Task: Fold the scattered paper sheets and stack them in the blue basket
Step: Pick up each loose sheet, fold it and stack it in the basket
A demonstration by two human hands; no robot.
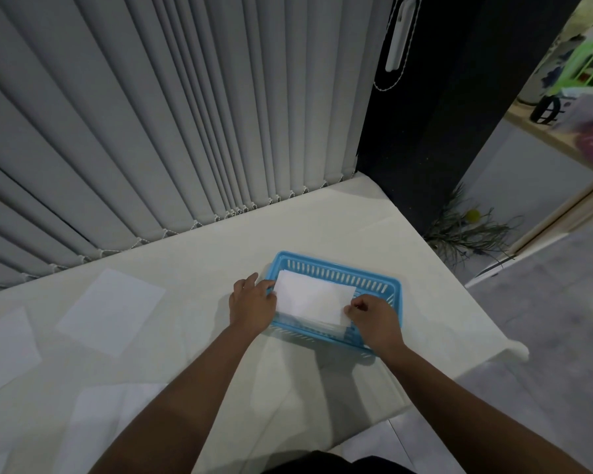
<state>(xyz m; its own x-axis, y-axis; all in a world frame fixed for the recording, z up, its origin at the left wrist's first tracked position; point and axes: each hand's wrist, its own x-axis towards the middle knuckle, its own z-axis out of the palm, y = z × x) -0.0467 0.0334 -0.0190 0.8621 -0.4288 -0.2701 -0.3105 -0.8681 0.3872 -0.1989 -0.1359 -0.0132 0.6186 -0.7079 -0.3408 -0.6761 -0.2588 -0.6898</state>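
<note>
the folded paper (312,299) is white, flat and clean, sitting over the blue basket (336,268). the left hand (252,302) pinches its 9 o'clock edge. the right hand (374,319) pinches its 4 o'clock corner. flat sheets (112,309) lie at 9 o'clock on the table (322,227).

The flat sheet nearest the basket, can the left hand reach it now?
Probably yes, once free: the flat sheet lies uncovered on the left hand side, but both hands now hold the folded paper.
</note>
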